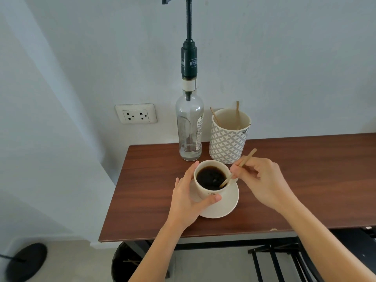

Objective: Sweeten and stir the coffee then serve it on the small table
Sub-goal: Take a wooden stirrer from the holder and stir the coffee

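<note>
- The cup of black coffee sits on its saucer near the left end of the wooden counter, just in front of the syrup bottle with its pump.
- The left hand steadies the cup — its grip wraps the cup's left side, thumb on the near wall, fingers round the far rim.
- The right hand pinches a wooden stirrer between thumb and fingertips; the stick's lower end is dipped in the coffee at the right of the cup.
- The step in hand looks like stirring. Do it well by keeping small, slow circles away from the rim — the coffee stands fairly high and could slop onto the saucer.
- Keep the left hand firm so the cup does not skate on the saucer.
- The patterned holder with spare stirrers stands close behind; mind the elbow room there.
</note>
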A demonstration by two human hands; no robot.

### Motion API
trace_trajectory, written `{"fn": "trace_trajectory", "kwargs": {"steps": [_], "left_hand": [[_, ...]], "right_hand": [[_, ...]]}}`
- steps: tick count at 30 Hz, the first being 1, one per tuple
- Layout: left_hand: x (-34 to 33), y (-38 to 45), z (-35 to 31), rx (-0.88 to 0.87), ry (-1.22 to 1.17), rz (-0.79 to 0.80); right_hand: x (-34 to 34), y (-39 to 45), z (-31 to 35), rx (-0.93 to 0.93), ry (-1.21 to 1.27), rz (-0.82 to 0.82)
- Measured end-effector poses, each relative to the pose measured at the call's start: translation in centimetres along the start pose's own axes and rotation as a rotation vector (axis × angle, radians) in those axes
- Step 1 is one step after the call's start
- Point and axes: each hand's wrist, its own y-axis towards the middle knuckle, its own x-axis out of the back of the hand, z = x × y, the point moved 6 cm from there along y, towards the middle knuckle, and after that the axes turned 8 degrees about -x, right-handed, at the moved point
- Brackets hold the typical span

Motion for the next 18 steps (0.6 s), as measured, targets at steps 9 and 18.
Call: {"fn": "trace_trajectory", "kwargs": {"steps": [9, 18], "left_hand": [[0.2, 0.0, -0.4, 0.002, 0.018, -0.003], [0.1, -0.1, -0.5, -0.013, 0.008, -0.010]], "right_hand": [[0.6, 1.0, 0.1, 0.066, -0.042, -0.110], [-1.4, 1.4, 1.3, 0.143, 0.011, -0.110]]}}
